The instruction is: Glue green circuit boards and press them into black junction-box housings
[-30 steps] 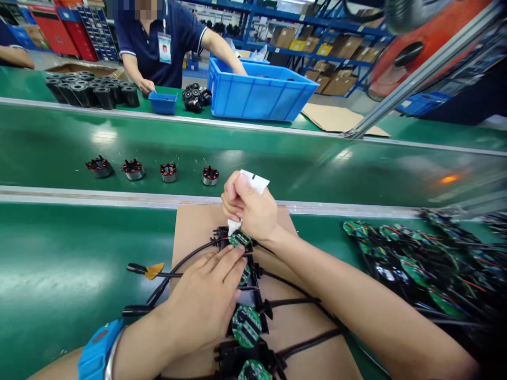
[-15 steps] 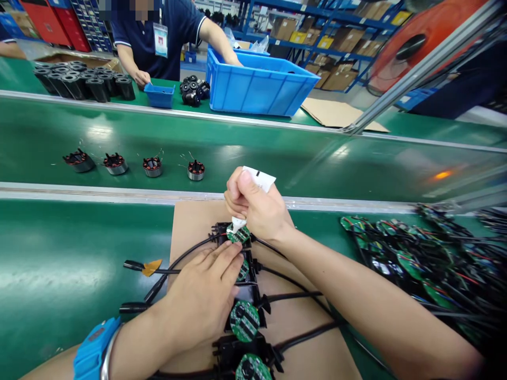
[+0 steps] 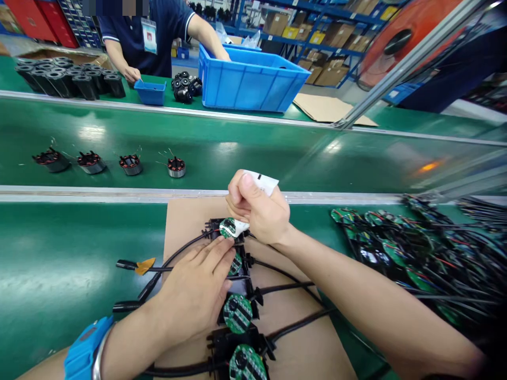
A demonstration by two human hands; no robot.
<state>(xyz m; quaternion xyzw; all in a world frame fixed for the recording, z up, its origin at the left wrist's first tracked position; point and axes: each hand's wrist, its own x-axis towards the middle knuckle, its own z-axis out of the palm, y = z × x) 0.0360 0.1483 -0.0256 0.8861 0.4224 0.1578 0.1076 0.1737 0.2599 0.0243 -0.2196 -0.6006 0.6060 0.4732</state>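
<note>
My right hand [image 3: 261,211] is closed around a white squeeze tube [image 3: 266,182], its flat end sticking out above the thumb. The tube's nozzle points down and left over the farthest round green circuit board [image 3: 227,227]; whether it touches cannot be seen. My left hand [image 3: 200,287] lies flat with fingers stretched, its fingertips at that board's near edge and partly covering a second board [image 3: 235,265]. Nearer to me are two more boards, a third [image 3: 238,313] and a fourth [image 3: 247,363], on black holders [image 3: 229,344] with black cables [image 3: 291,287].
Brown cardboard [image 3: 186,216] lies under the holders. A pile of wired circuit boards [image 3: 396,248] sits at right. Motor stators [image 3: 176,167] stand on the green strip beyond a metal rail [image 3: 99,193]. Across it, a co-worker [image 3: 158,47] reaches into a blue bin [image 3: 253,79].
The view has shifted slightly, moving most things left. The stators have moved farther left than the bin. My right hand has tilted the tube flatter over the far board; my left hand stays there.
</note>
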